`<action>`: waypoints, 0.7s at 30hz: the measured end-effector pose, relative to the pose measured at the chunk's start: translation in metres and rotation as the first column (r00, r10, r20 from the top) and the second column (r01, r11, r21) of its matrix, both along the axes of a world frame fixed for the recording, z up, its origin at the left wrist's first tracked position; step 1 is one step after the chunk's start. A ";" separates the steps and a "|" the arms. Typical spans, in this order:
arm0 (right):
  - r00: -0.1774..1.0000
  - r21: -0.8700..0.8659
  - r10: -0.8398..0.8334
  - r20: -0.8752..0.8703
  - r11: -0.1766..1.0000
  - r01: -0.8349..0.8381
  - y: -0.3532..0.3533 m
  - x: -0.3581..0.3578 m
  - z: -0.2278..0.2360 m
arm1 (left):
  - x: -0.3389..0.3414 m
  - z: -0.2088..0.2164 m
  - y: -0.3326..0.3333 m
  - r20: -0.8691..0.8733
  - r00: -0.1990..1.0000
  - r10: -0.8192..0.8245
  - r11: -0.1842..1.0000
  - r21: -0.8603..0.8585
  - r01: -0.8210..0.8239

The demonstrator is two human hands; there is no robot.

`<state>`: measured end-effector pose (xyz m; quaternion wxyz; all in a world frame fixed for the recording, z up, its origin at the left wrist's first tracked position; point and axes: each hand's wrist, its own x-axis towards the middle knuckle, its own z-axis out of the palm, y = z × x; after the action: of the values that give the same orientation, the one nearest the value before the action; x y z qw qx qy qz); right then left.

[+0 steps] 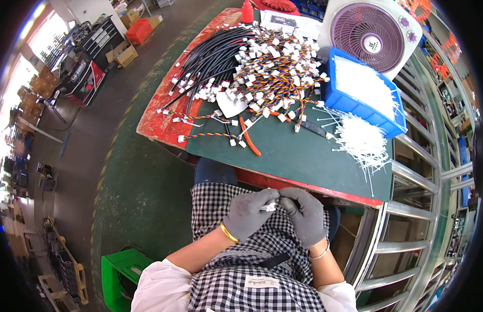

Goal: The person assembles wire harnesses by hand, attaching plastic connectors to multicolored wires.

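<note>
Both hands wear grey gloves and are together over my lap, just in front of the table's near edge. My left hand (250, 212) is closed around a small whitish piece (270, 206), whose kind is too small to tell. Fingertips of my right hand (305, 214) are pinched close beside it; what they hold, if anything, is hidden. Beyond them on the table, a twisted multicolour wire harness (210, 134) with white connectors lies near orange-handled pliers (249, 137). A large heap of such harnesses (283, 67) and black sleeved cables (213, 54) lies behind.
Loose white cable ties (362, 136) spread at the right, beside a blue bin (363, 106) filled with more. A purple-and-white fan (369, 36) and a red bottle (247, 11) stand at the back. Metal rollers (410, 210) run along the right; a green crate (114, 281) is at lower left.
</note>
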<state>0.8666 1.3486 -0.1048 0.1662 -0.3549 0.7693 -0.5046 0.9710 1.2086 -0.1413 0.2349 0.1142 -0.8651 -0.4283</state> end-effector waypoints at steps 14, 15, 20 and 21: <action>0.856 -0.235 0.019 0.517 0.965 0.121 0.009 0.003 -0.010 | 0.002 0.009 -0.022 0.189 0.949 -0.253 0.729 0.682 0.059; 0.856 -0.235 0.020 0.516 0.965 0.119 0.007 0.002 -0.008 | 0.002 0.013 -0.024 0.172 0.933 -0.315 0.728 0.674 0.121; 0.866 -0.230 0.046 0.498 0.970 0.081 0.006 0.003 -0.002 | 0.005 0.015 -0.019 0.079 0.942 -0.327 0.880 0.390 0.273; 0.867 -0.229 0.038 0.497 0.969 0.089 0.007 0.003 -0.003 | 0.004 0.017 -0.018 0.054 0.946 -0.319 0.910 0.295 0.290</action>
<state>0.8692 1.3557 -0.1073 0.3069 -0.2204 0.6371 -0.6718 0.9755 1.1906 -0.1240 0.1026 0.0316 -0.8127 -0.5727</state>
